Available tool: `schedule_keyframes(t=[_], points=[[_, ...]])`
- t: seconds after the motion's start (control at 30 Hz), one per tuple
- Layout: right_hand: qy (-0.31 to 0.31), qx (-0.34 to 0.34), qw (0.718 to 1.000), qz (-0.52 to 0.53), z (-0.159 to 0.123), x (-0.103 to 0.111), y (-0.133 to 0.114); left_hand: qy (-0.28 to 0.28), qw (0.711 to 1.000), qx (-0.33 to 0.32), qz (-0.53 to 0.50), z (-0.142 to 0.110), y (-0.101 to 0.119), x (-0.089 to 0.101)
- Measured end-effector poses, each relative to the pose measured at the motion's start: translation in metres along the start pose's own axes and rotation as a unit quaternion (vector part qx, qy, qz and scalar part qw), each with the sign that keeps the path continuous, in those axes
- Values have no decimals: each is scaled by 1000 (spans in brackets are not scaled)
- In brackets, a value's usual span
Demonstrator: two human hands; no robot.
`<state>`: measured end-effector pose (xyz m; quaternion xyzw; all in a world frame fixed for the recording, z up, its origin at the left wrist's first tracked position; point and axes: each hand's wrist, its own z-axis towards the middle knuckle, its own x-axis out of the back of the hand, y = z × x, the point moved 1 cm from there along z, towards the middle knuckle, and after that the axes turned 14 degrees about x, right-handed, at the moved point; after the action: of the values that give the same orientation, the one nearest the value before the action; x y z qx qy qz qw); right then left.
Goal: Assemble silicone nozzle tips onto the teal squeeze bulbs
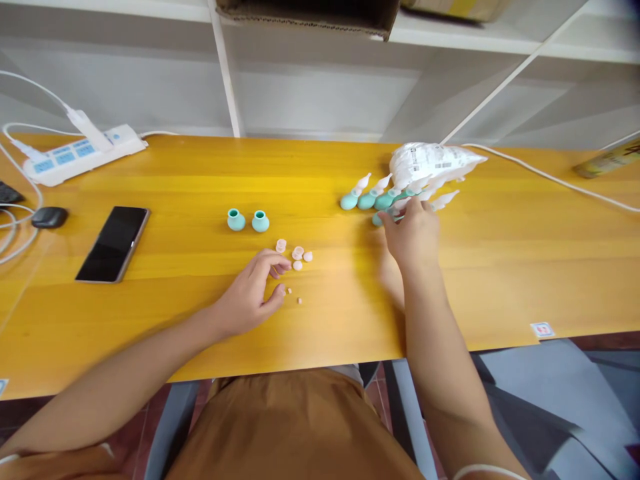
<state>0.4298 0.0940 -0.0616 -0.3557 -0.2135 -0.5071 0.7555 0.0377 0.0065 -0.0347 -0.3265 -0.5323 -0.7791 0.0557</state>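
My right hand (415, 230) is at the right of the table, its fingers closed around a teal bulb aspirator (377, 219) with a pale tip, mostly hidden behind them. Beside it stand several similar teal bulbs (349, 201) with pale pointed tips, close together and tilted. My left hand (257, 290) lies over the table, thumb and fingers apart, holding nothing. Just past its fingertips are several small pale pink rings and caps (298, 253), with tiny pink bits (299, 301) nearer me. Two teal bulbs without tips (260, 221) stand upright further back, their openings showing.
A white plastic bag (435, 162) lies behind the tipped bulbs. On the left are a phone (113, 244), a black mouse-like object (49, 217) and a power strip (85, 155) with cables. A white cable (550, 177) crosses the right side. White shelving borders the table's back.
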Motion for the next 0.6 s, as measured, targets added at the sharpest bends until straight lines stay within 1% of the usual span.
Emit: schedule_keyframes(t=[0.03,0.07,0.1,0.2,0.27,0.47,0.6], points=[[16,9,1000,15,0,-1,3,-1,1000,2,0,0,1,1],[20,9,1000,19,1,-2,5,-4,1000,7,-2,0,2,2],[9,-2,1000,12,1,-2,6,-9,1000,13,-4,0,2,2],[-66,-68,995,-40,3,0,2,-19,999,29,-16,0,4,3],[-94,-95,990,-52,5,2,-2,-21,999,36,-25,1,4,3],[-132,-124,981,-76,8,1,-4,-27,998,47,-38,0,2,3],[-145,-125,977,-90,8,-1,-4,-40,997,49,-39,0,4,3]])
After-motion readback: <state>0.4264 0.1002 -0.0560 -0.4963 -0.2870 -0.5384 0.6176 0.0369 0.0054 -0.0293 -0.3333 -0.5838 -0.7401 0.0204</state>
